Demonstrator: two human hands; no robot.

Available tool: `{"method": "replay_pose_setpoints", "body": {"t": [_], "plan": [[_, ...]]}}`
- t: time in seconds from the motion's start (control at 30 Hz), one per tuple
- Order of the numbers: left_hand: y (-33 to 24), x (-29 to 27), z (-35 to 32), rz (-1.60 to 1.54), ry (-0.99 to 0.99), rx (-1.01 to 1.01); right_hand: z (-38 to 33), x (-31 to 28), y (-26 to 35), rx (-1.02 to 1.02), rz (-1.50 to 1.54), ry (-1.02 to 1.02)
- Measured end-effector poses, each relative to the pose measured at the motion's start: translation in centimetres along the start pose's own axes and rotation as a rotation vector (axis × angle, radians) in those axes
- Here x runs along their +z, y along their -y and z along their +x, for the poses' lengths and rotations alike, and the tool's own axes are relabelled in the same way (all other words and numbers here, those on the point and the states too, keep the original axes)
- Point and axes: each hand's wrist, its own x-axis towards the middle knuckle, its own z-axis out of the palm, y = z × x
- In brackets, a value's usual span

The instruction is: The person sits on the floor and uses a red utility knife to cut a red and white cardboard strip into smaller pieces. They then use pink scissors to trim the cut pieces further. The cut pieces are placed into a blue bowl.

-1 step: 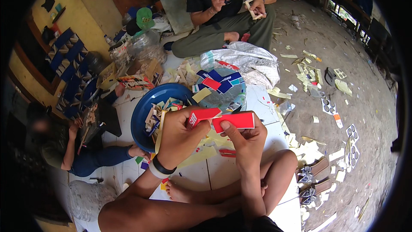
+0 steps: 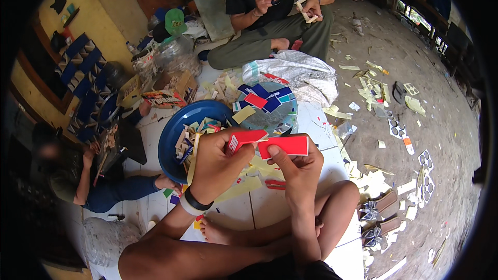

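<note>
My left hand (image 2: 215, 166) is closed on a folded red card piece (image 2: 248, 138) with white lettering, thumb pressed along its lower edge. My right hand (image 2: 300, 176) pinches a plain red rectangular card piece (image 2: 290, 146) with pale edges, its thumb flat on the front. The two pieces meet or nearly meet end to end; I cannot tell if they are joined. Just behind my left hand stands a blue basin (image 2: 167, 135) holding many small card and wood-coloured pieces. Beyond the hands, blue and red cards (image 2: 271, 105) lie on a round translucent tub (image 2: 249, 121).
Yellow paper scraps (image 2: 236, 191) and a small red object (image 2: 275, 184) lie on the white tiles (image 2: 332, 176). A white sack (image 2: 311, 75) is at the back. One person (image 2: 270, 21) sits opposite, another (image 2: 78, 176) at left. Sandals (image 2: 381, 202) stand right, among floor litter.
</note>
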Motion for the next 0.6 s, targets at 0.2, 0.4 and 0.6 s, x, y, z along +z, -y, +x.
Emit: {"method": "replay_pose_setpoints", "body": {"t": [0.2,0.4,0.6], "plan": [[-0.29,-0.13,0.02,-0.096,-0.076,-0.084,0.06,0.09,0.31,0.041,-0.003,-0.059],[-0.47,0.02,0.0,-0.084,-0.038,-0.075,0.15,0.07,0.34,0.032,0.017,-0.037],[-0.77,-0.33,-0.18,-0.026,-0.003,-0.093,0.13,-0.06,0.03,0.027,0.027,-0.016]]}}
